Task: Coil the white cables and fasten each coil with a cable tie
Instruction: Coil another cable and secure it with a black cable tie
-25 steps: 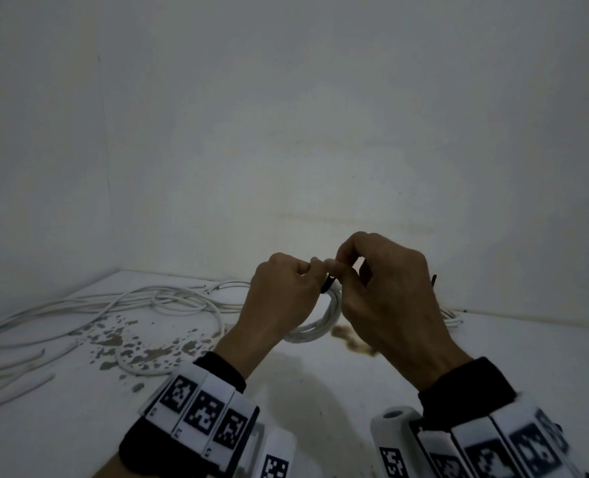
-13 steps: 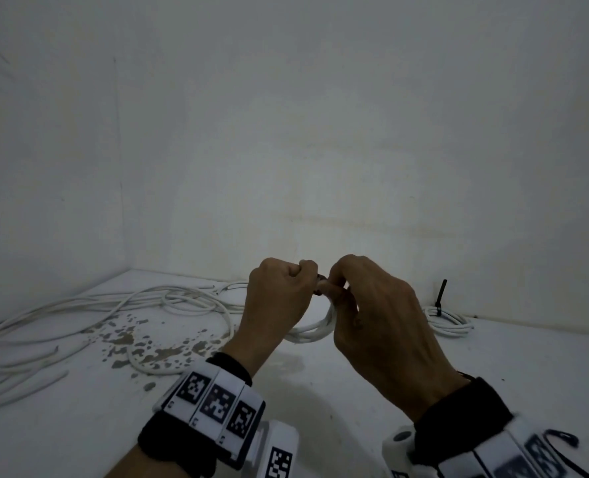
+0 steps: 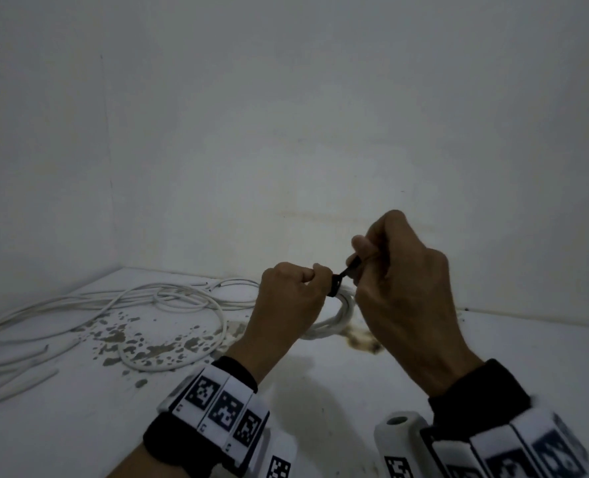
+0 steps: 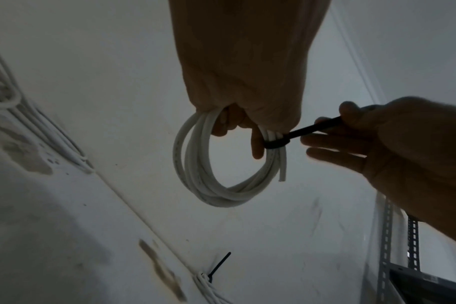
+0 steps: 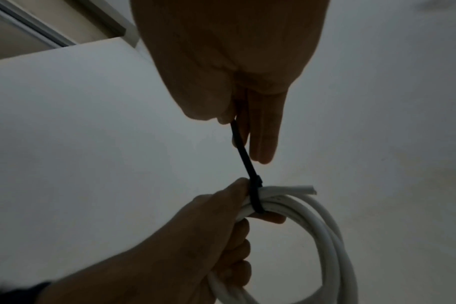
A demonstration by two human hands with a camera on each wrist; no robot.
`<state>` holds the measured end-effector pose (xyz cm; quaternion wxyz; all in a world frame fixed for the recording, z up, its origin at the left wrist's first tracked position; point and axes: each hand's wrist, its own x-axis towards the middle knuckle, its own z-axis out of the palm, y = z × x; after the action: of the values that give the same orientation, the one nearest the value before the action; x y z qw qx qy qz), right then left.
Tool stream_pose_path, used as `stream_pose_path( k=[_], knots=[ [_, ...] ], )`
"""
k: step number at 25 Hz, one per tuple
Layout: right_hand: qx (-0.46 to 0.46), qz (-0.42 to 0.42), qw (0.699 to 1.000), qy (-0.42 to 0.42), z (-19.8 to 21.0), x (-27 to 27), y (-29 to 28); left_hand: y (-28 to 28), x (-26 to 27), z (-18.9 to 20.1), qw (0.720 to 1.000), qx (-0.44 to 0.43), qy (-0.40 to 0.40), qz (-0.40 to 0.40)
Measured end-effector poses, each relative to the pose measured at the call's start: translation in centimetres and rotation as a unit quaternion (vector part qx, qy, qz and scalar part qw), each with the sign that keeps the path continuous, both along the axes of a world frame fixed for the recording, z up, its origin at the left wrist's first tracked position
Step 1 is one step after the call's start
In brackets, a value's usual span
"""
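Gripping the white coil in my left hand, I pinch the black cable tie with my right hand. Loose cables sprawl at nine o'clock; a tied coil lies beyond, hidden from head view by my right hand.

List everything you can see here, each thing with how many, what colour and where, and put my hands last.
Cable coil: one, white, held up above the table.
Cable tie: one, black, looped round the coil, tail sticking out.
Loose cables: several, white, sprawled on the table's left side.
Tied coil: one, white with a black tie, lying on the table by the wall.
Table: one, white, stained.
Metal shelf upright: grey, far right in the left wrist view.
Wrist bands: two, black-and-white markers.
Left hand: grips the coil.
Right hand: pinches the tie's tail.
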<state>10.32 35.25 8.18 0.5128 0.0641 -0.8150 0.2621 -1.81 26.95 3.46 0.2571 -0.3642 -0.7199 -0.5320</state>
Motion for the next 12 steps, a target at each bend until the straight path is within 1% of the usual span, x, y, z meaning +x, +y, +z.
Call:
stream_pose_path(
  k=[2,4,5,7,8,10,12],
  knots=[
    [0.085,0.019,0.996,-0.022,-0.8,0.0,-1.8,-0.7,-1.0,0.3,0.998,0.043,-0.032,0.019],
    [0.177,0.002,0.984,-0.028,-1.5,0.0,-3.6,-1.7,-1.7,0.8,0.993,0.104,-0.06,-0.015],
    [0.205,-0.006,0.978,-0.025,-1.6,-0.1,-4.1,-2.1,-1.9,0.9,0.99,0.125,-0.06,-0.034],
    [0.217,-0.002,0.976,-0.006,-1.7,-0.2,-4.3,-2.4,-1.6,1.1,0.987,0.14,-0.054,-0.049],
    [0.194,0.014,0.981,0.008,-1.7,-0.1,-4.2,-2.3,-1.5,1.1,0.989,0.133,-0.05,-0.048],
    [0.074,0.053,0.996,0.025,-1.0,0.4,-3.1,-1.8,-1.1,1.0,0.993,0.104,-0.033,-0.039],
    [-0.038,0.051,0.997,0.041,0.5,0.8,-1.5,-1.1,-0.3,1.1,0.996,0.081,-0.014,-0.036]
  ],
)
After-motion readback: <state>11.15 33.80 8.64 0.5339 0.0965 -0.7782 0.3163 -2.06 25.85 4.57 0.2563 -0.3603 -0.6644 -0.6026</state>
